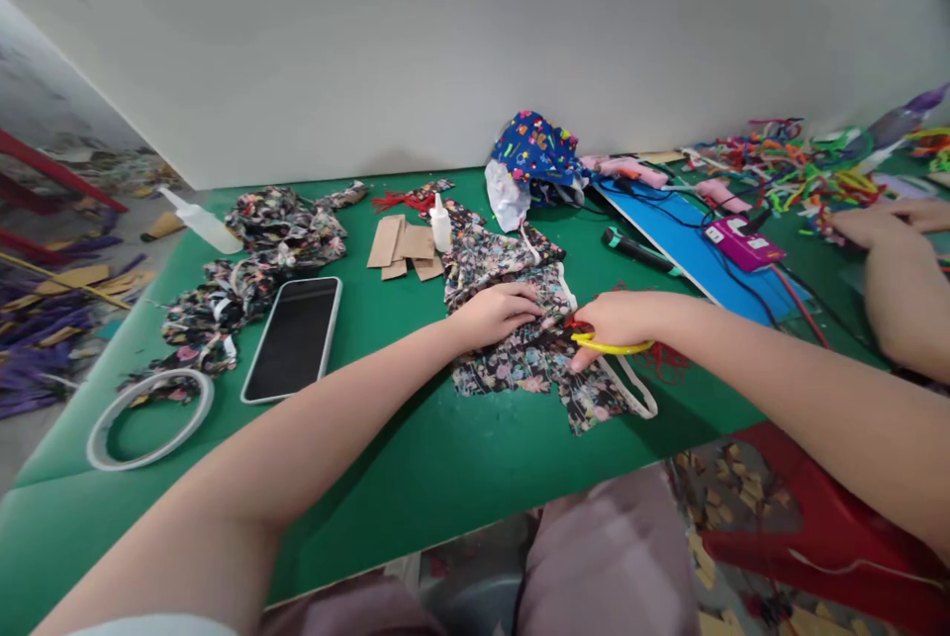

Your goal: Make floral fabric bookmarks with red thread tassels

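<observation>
Floral dark fabric (490, 369) with a white elastic edge lies spread on the green table (416, 478). My left hand (499, 314) rests on the middle of this fabric, its fingers pressed together and curled slightly; nothing can be made out in them. At the fabric's right side, my right hand (605, 324) is closed on yellow-handled scissors (613, 346), whose blades are mostly hidden. Red threads (668, 362) lie just beyond that hand. A small white bottle (440, 225) stands behind the fabric, beside brown cardboard pieces (401, 242).
To the left are a phone (293, 339), a tape roll (152, 418), bunched floral fabric (282, 230) and a lying bottle (204, 224). Behind sits a blue patterned cloth (538, 151). Rightward are a blue board (653, 221), a purple power strip (744, 242) and another person's hands (880, 224).
</observation>
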A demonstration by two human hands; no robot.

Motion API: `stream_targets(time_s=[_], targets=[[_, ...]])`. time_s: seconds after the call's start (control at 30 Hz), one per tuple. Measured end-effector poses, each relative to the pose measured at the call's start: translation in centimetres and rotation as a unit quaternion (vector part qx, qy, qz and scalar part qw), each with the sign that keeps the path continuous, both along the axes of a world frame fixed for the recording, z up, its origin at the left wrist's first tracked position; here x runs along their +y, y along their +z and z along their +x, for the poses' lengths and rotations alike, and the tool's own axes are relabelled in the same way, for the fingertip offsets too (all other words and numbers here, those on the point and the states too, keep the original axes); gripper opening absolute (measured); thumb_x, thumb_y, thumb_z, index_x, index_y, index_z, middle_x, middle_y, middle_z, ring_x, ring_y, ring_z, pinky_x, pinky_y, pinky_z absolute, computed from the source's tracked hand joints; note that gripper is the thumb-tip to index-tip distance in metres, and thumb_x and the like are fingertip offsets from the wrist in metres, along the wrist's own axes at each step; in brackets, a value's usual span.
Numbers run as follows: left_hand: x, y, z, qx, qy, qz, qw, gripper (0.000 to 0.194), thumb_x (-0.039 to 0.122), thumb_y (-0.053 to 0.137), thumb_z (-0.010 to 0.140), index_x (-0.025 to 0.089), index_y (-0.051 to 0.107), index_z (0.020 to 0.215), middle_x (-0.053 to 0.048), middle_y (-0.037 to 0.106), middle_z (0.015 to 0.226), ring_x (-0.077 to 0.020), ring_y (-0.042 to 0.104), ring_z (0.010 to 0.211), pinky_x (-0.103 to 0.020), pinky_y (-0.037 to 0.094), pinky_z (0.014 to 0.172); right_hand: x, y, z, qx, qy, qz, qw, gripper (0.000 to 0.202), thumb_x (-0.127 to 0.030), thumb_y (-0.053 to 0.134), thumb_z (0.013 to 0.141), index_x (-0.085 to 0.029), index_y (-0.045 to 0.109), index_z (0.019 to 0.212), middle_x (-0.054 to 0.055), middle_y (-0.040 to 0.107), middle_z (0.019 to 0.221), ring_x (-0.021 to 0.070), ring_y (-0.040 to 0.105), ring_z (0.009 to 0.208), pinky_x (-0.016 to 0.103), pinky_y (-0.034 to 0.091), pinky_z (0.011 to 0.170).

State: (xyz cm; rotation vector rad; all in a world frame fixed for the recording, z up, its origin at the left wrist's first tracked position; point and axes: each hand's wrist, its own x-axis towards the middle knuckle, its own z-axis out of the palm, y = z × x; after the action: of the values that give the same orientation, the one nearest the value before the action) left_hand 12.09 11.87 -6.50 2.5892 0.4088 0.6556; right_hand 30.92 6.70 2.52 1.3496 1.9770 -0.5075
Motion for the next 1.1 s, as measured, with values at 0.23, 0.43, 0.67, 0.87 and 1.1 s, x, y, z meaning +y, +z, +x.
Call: stream_targets(time_s=[0.23, 0.43, 0.67, 0.87, 1.1], targets=[[0.6, 0.4, 0.0, -0.04, -0.008, -0.077, 0.996, 0.021, 0.022, 0.048, 0.085, 0.015, 0.067, 0.093, -0.009, 0.063, 0.102, -0.0156, 0.056, 0.102, -0.03, 0.044, 0.093, 0.3, 0.7, -0.1, 0.011, 0.007, -0.017, 1.0, 0.08, -0.082, 0.036, 0.058, -0.014, 0.066, 0.09, 0.015, 0.064, 0.081, 0.028, 0.06, 0.073, 0.031, 0.039, 0.057], [0.5, 0.4, 0.0, -0.059, -0.008, -0.101, 0.993, 0.021, 0.02, 0.047, 0.085, 0.014, 0.066, 0.091, -0.009, 0.066, 0.098, -0.0162, 0.056, 0.103, -0.032, 0.043, 0.094, 0.2, 0.6, -0.3, -0.011, 0.005, -0.015, 1.0, 0.08, -0.081, 0.032, 0.061, -0.013, 0.068, 0.081, 0.015, 0.064, 0.073, 0.0266, 0.059, 0.064, 0.031, 0.038, 0.052], [0.5, 0.3, 0.0, -0.072, 0.003, -0.089, 0.993, 0.02, 0.02, 0.047, 0.085, 0.014, 0.065, 0.091, -0.008, 0.066, 0.096, -0.0167, 0.057, 0.102, -0.033, 0.044, 0.093, -0.3, 0.4, -0.9, -0.041, 0.012, -0.004, 0.999, 0.078, -0.08, 0.033, 0.063, -0.013, 0.068, 0.083, 0.017, 0.065, 0.075, 0.0285, 0.06, 0.069, 0.033, 0.041, 0.055], [-0.6, 2.0, -2.0, 0.025, -0.038, -0.001, 0.999, 0.026, 0.034, 0.053, 0.082, 0.017, 0.065, 0.097, -0.009, 0.065, 0.099, -0.0188, 0.056, 0.099, -0.034, 0.044, 0.09, -0.8, -0.1, -0.8, -0.066, 0.017, 0.038, 0.997, 0.083, -0.084, 0.036, 0.056, -0.012, 0.068, 0.084, 0.02, 0.065, 0.083, 0.0329, 0.06, 0.079, 0.037, 0.043, 0.062], [-2.1, 1.1, -3.8, 0.101, -0.017, 0.023, 0.995, 0.054, 0.048, 0.054, 0.077, 0.016, 0.052, 0.12, -0.015, 0.048, 0.127, -0.0249, 0.045, 0.116, -0.039, 0.038, 0.097, -0.9, -0.3, -0.7, -0.054, 0.002, 0.055, 0.997, 0.08, -0.084, 0.043, 0.052, -0.014, 0.068, 0.081, 0.019, 0.065, 0.084, 0.0357, 0.059, 0.083, 0.04, 0.042, 0.065]])
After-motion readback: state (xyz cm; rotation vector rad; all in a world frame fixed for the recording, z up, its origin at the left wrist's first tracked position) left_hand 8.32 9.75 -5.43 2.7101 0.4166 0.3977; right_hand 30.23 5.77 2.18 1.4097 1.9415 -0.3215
